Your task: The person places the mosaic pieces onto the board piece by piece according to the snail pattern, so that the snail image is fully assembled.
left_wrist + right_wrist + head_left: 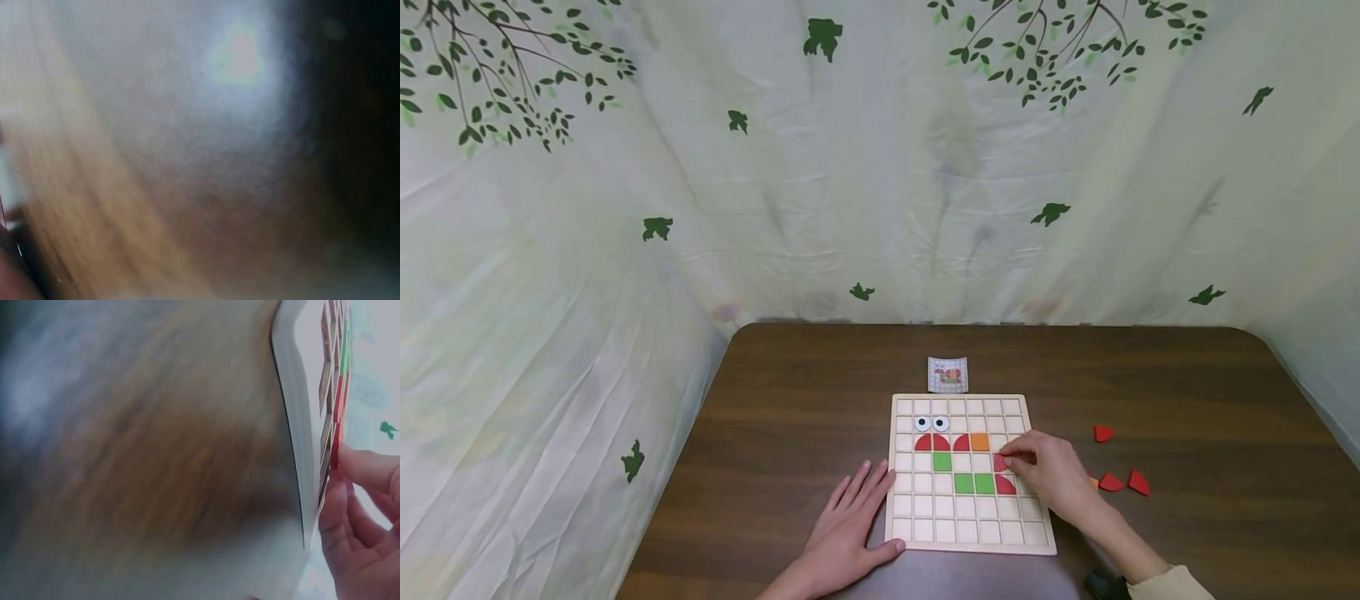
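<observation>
A pale gridded board [955, 530] lies on the table, its cells partly filled with flat coloured pieces. Between thumb and fingertips my right hand [1054, 473] pinches a red piece with a rounded edge [999, 462] over a cell toward the board's right side. The right wrist view shows that same red piece [335, 447] edge-on, at the board surface. Just below it sits a red quarter-round piece [1005, 485], beside green squares [984, 483]. My left hand [847, 533] touches the board's left edge with outstretched fingers and thumb. Blurred tabletop fills most of the left wrist view.
Two round eye pieces [931, 423], red rounded pieces [923, 443] and an orange square [980, 442] occupy upper cells. A small picture card [947, 375] lies behind the board. Several loose red pieces [1138, 482] are at right, with an orange one partly hidden by my right hand.
</observation>
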`<action>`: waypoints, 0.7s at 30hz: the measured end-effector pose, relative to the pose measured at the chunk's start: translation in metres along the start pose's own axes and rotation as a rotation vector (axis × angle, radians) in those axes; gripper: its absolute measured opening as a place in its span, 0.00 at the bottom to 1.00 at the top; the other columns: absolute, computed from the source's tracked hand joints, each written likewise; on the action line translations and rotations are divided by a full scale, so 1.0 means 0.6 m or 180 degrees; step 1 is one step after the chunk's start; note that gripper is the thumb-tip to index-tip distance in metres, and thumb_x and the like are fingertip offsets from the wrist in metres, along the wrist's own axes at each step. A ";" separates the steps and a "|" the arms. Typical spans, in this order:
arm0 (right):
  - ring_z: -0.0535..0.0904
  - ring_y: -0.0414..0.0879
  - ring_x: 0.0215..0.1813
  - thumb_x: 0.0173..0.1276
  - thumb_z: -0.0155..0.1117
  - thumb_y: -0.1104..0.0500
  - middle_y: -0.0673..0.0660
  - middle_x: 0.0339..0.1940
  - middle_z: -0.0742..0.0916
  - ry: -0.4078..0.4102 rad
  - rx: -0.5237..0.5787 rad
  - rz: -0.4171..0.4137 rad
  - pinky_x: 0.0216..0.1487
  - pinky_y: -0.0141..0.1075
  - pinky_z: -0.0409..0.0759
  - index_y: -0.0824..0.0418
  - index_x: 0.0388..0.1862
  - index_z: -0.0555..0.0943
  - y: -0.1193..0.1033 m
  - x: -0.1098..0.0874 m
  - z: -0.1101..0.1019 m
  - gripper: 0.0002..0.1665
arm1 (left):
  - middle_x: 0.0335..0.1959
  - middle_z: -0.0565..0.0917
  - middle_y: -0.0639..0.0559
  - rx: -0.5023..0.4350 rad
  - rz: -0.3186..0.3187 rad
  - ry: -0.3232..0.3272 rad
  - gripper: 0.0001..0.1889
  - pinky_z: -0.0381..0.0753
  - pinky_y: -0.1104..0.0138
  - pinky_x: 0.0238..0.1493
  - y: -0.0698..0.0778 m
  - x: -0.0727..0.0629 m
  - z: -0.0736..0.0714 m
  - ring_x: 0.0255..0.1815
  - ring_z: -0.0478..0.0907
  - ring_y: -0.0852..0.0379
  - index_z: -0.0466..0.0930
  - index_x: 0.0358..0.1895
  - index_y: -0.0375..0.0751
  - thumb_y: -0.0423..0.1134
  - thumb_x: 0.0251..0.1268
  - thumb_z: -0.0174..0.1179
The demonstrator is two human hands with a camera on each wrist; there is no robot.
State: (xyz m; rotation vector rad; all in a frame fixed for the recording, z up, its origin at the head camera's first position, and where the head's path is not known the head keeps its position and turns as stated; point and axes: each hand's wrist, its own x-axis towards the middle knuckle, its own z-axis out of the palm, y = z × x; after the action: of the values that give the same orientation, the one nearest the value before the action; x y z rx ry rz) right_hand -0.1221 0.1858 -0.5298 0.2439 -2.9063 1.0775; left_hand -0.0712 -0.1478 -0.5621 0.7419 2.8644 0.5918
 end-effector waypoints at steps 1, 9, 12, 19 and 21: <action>0.77 0.38 0.34 0.56 0.76 0.64 0.42 0.34 0.85 0.0014 -0.0001 -0.0057 0.37 0.37 0.77 0.50 0.34 0.90 0.001 -0.001 0.000 0.10 | 0.80 0.49 0.58 0.0000 -0.0006 -0.0008 0.46 0.41 0.52 0.72 0.000 0.000 0.000 0.80 0.41 0.53 0.51 0.79 0.54 0.72 0.62 0.50; 0.73 0.38 0.33 0.57 0.74 0.67 0.40 0.35 0.81 -0.0141 0.0002 -0.0205 0.35 0.32 0.73 0.47 0.34 0.88 0.001 -0.003 0.001 0.14 | 0.80 0.51 0.56 0.0018 0.0051 0.0080 0.46 0.43 0.52 0.71 0.003 0.000 -0.002 0.79 0.44 0.51 0.53 0.79 0.52 0.71 0.63 0.50; 0.73 0.38 0.34 0.59 0.73 0.68 0.40 0.35 0.81 -0.0144 -0.0023 -0.0243 0.35 0.33 0.74 0.47 0.34 0.88 0.002 -0.001 0.000 0.14 | 0.79 0.52 0.55 0.0025 0.0089 0.0125 0.45 0.46 0.50 0.71 0.003 0.000 -0.001 0.79 0.45 0.49 0.53 0.79 0.51 0.71 0.63 0.51; 0.80 0.41 0.44 0.60 0.71 0.69 0.43 0.42 0.85 -0.0052 0.0066 -0.0309 0.45 0.41 0.81 0.51 0.41 0.88 0.014 -0.010 -0.020 0.15 | 0.80 0.51 0.56 0.0004 0.0067 0.0071 0.46 0.44 0.51 0.71 0.001 0.001 0.001 0.79 0.43 0.51 0.51 0.79 0.53 0.72 0.63 0.50; 0.81 0.43 0.47 0.60 0.71 0.69 0.45 0.44 0.86 -0.0009 0.0068 -0.0270 0.46 0.43 0.81 0.52 0.43 0.88 0.021 -0.016 -0.029 0.15 | 0.80 0.50 0.56 -0.0009 0.0058 0.0051 0.46 0.42 0.52 0.71 0.001 0.001 0.002 0.79 0.42 0.51 0.51 0.79 0.52 0.72 0.63 0.50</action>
State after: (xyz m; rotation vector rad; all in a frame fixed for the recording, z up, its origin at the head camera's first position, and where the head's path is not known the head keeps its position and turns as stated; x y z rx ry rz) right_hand -0.1152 0.2077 -0.5253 0.3660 -2.8593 1.0967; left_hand -0.0715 -0.1467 -0.5631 0.7670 2.8739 0.6068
